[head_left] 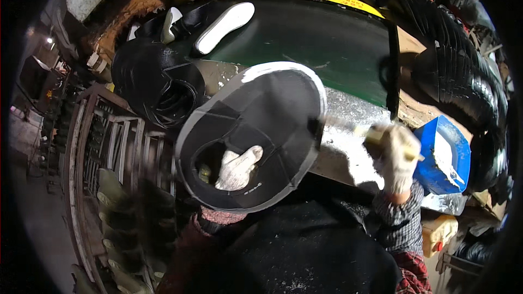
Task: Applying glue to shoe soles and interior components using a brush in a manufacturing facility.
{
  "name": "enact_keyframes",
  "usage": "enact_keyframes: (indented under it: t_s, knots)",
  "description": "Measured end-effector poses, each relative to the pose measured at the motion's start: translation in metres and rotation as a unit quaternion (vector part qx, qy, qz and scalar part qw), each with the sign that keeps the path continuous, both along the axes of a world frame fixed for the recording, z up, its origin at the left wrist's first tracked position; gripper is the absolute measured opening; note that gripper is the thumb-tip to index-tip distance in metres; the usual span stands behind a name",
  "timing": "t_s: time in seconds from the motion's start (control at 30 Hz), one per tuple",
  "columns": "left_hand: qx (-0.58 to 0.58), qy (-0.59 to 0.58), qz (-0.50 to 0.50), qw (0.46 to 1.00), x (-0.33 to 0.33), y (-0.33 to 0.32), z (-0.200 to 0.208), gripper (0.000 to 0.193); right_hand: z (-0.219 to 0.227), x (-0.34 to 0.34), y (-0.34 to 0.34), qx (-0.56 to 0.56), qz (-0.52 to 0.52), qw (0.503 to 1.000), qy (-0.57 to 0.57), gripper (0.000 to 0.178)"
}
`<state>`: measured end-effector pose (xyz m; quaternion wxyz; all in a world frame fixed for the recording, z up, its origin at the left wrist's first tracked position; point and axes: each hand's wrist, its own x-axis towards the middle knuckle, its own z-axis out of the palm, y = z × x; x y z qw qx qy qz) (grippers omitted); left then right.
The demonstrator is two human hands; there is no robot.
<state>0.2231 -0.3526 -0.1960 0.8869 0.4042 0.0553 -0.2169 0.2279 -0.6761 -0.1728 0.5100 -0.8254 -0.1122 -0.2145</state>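
Observation:
My left hand (239,169), in a white knit glove, reaches through the opening of a black shoe upper (278,103) and grips it from inside, tilted over my lap. Wet-looking white paste coats the far and right part of its grey edge. On the right, my right hand (402,155), gloved too, is closed round a brush (348,125) blurred by motion. The brush's tip is at the upper's right edge. Beside that hand stands a blue open container (460,155) with white paste inside.
A dark green work surface (321,38) lies ahead, with a white shoe sole (226,27) on it. More black uppers (147,76) are piled at left, and stacked black pieces (452,76) at right. A metal rack (81,185) stands at left; a yellowish jug (438,234) at lower right.

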Motion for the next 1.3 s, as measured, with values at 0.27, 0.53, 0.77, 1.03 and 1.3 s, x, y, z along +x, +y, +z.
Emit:
enact_keyframes:
  t_s: [0.27, 0.53, 0.77, 1.03, 1.3]
  knots:
    - [-0.021, -0.009, -0.018, 1.000, -0.004, -0.026, 0.006, 0.031, 0.082, 0.014, 0.161, -0.122, 0.291, 0.918, -0.238, 0.030]
    - [-0.002, -0.055, -0.003, 0.998, -0.007, -0.048, 0.017, 0.033, 0.081, 0.008, 0.123, 0.126, 0.257, 0.957, -0.050, 0.028]
    - [0.096, -0.138, 0.013, 0.986, -0.006, -0.068, 0.021, 0.031, 0.089, 0.019, 0.081, 0.073, 0.098, 0.986, -0.113, 0.023]
    - [-0.009, -0.086, -0.055, 0.995, -0.012, -0.059, 0.025, 0.029, 0.089, -0.035, 0.107, 0.012, 0.269, 0.947, -0.173, 0.026]
    - [0.165, -0.104, 0.021, 0.981, 0.019, 0.012, 0.059, 0.029, 0.068, -0.045, 0.042, 0.012, 0.238, 0.960, 0.145, 0.020]
